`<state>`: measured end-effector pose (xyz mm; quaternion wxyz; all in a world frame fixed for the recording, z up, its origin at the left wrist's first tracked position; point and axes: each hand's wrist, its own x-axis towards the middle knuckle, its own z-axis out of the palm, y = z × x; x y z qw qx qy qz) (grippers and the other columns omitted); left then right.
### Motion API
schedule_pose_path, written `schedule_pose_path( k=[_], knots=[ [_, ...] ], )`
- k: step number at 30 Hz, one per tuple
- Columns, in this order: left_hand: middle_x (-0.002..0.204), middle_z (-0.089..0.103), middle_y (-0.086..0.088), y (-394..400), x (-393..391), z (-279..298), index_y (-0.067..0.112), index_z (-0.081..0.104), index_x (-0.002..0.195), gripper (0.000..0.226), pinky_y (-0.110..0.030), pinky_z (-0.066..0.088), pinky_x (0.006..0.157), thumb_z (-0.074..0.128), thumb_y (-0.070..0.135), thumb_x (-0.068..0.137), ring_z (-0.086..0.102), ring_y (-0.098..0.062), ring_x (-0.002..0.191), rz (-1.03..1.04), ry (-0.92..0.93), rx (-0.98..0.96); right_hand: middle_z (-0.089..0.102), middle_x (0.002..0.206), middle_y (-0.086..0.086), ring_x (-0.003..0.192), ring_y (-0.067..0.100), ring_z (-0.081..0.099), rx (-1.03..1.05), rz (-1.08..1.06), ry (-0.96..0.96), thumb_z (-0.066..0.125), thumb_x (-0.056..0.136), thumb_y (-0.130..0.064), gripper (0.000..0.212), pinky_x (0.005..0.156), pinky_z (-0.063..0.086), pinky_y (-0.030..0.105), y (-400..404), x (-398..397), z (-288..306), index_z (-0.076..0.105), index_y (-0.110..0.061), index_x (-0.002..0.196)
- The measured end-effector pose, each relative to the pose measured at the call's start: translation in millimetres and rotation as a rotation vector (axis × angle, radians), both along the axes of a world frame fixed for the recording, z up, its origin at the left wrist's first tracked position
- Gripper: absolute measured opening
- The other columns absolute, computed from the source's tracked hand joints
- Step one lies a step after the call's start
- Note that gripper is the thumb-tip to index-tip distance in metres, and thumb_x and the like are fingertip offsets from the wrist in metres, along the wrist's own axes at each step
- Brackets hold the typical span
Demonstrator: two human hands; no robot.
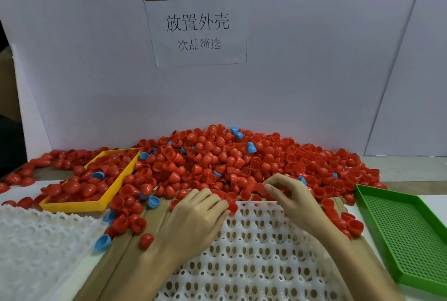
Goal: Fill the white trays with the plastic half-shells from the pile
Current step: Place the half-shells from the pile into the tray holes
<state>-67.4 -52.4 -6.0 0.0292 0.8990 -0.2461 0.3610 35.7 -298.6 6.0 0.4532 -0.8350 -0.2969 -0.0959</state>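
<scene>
Half-shells (217,155), nearly all red with a few blue ones mixed in, lie heaped in a broad pile at the back of the counter (411,170), against a white panel (302,71) that carries a paper sign (197,27) with printed characters. Just in front of the pile, on brown cardboard (125,259), sits a white tray (254,252) with rows of holed cups; the cups in view are unfilled. The left hand (196,213) rests at the tray's far left corner, fingers curled down over a red shell at the edge, though whether the grip is actually grasping it cannot be told from this angle. The right hand (287,192) hovers over the tray's far edge, thumb and fingertips pinching a red shell (260,188). A second white tray (41,247) lies at the near left, partly on the cardboard. Beyond it a yellow tray (113,179) holds more red shells and a blue one. At the right, a green perforated tray (406,235) stands beside the cardboard, with loose red shells scattered along its left side.
</scene>
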Motion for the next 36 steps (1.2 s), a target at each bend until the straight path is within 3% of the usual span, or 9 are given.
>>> schedule_pose_path(
  k=[2, 6, 8, 11, 14, 20, 26, 30, 36],
  knots=[
    [0.112, 0.069, 0.009, -5, -2, 0, 0.019, 0.073, 0.119, 0.021, -0.029, 0.057, 0.085, 0.062, 0.025, 0.103, 0.065, -0.008, 0.098, -0.003, 0.048, -0.168, 0.069, 0.083, -0.017, 0.074, 0.000, 0.062, 0.070, 0.087, 0.054, 0.061, 0.105, -0.013, 0.015, 0.070, 0.050, 0.016, -1, -8, 6, 0.074, -0.015, 0.098],
    [0.150, 0.044, 0.029, -20, -9, 4, 0.038, 0.047, 0.151, 0.053, -0.012, 0.050, 0.096, 0.063, 0.039, 0.100, 0.062, 0.003, 0.117, -0.084, 0.336, -0.614, 0.070, 0.088, -0.004, 0.073, 0.011, 0.060, 0.113, 0.243, 0.148, 0.060, 0.105, -0.022, 0.017, 0.071, 0.054, 0.025, 2, -21, 10, 0.075, -0.015, 0.104],
    [0.144, 0.051, 0.028, -26, -9, 6, 0.038, 0.052, 0.147, 0.049, -0.012, 0.050, 0.094, 0.065, 0.033, 0.100, 0.060, 0.003, 0.122, -0.164, 0.395, -0.778, 0.073, 0.096, 0.004, 0.075, 0.011, 0.061, 0.103, 0.297, 0.170, 0.061, 0.105, -0.024, 0.017, 0.073, 0.054, 0.025, 4, -24, 9, 0.076, -0.018, 0.108],
    [0.119, 0.070, 0.015, -32, -9, 9, 0.030, 0.071, 0.124, 0.029, -0.023, 0.058, 0.088, 0.069, 0.019, 0.098, 0.071, -0.010, 0.106, -0.199, 0.412, -0.949, 0.075, 0.105, 0.002, 0.082, 0.021, 0.066, 0.093, 0.314, 0.178, 0.061, 0.106, -0.024, 0.016, 0.076, 0.056, 0.027, 5, -25, 10, 0.077, -0.025, 0.110],
    [0.106, 0.073, 0.013, -33, -11, 8, 0.029, 0.072, 0.112, 0.030, -0.021, 0.059, 0.082, 0.082, 0.018, 0.087, 0.073, -0.009, 0.098, -0.152, 0.403, -1.060, 0.075, 0.108, -0.002, 0.087, 0.020, 0.070, 0.080, 0.272, 0.152, 0.064, 0.105, -0.024, 0.015, 0.079, 0.060, 0.033, 5, -25, 9, 0.077, -0.029, 0.111],
    [0.102, 0.066, 0.007, -36, -12, 9, 0.023, 0.073, 0.087, 0.016, -0.020, 0.059, 0.077, 0.088, 0.025, 0.080, 0.072, -0.016, 0.094, -0.164, 0.287, -0.912, 0.076, 0.101, -0.009, 0.096, 0.013, 0.073, 0.030, 0.230, 0.139, 0.074, 0.098, -0.024, 0.010, 0.080, 0.061, 0.030, 13, -28, 2, 0.078, -0.024, 0.107],
    [0.120, 0.065, 0.015, -38, -12, 6, 0.027, 0.078, 0.093, 0.006, -0.021, 0.058, 0.083, 0.073, 0.025, 0.093, 0.070, -0.014, 0.105, -0.196, 0.350, -0.924, 0.076, 0.099, -0.013, 0.093, 0.014, 0.073, 0.047, 0.242, 0.106, 0.072, 0.099, -0.014, 0.014, 0.080, 0.060, 0.028, 11, -30, 5, 0.078, -0.024, 0.107],
    [0.125, 0.065, 0.015, -41, -12, 6, 0.038, 0.062, 0.125, 0.048, -0.030, 0.062, 0.084, 0.079, 0.011, 0.089, 0.076, -0.019, 0.095, -0.219, 0.582, -1.142, 0.075, 0.105, -0.012, 0.096, 0.017, 0.072, 0.037, 0.265, 0.074, 0.073, 0.099, -0.016, 0.018, 0.077, 0.060, 0.028, 13, -31, 4, 0.078, -0.030, 0.108],
    [0.112, 0.070, 0.020, -32, -11, 11, 0.028, 0.078, 0.105, 0.029, -0.021, 0.061, 0.073, 0.085, 0.011, 0.083, 0.075, -0.007, 0.085, -0.050, 0.401, -0.990, 0.079, 0.100, -0.004, 0.091, 0.016, 0.076, 0.164, 0.242, 0.116, 0.071, 0.099, -0.011, 0.021, 0.076, 0.062, 0.028, 11, -26, 4, 0.075, -0.023, 0.116]
  ],
)
